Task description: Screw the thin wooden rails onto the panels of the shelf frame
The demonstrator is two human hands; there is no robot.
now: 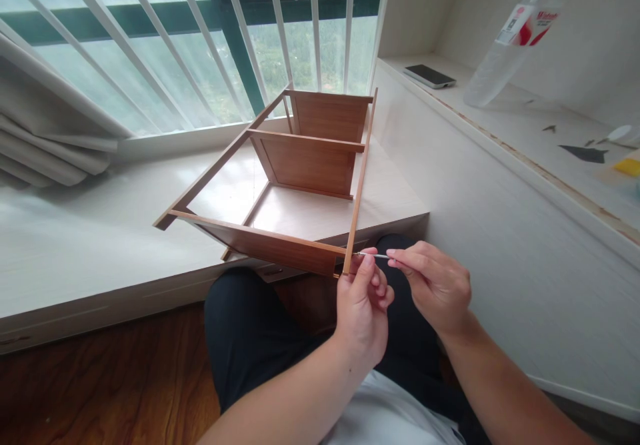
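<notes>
A brown wooden shelf frame with three panel boards lies on its side across the white ledge. One corner of it sticks out over the front edge, toward me. At that corner, a thin metal rod that looks like a hex key meets the outer side of the leg, by a small screw head. My left hand pinches the rod close to the leg, its other fingers curled beneath. The rod's outer end sits between the thumb and fingers of my right hand, whose grip hides its tip.
On the higher white shelf at right are a phone, a clear plastic bottle, a dark flat scrap and a yellow item. Behind the ledge stands a barred window; a grey curtain hangs at left.
</notes>
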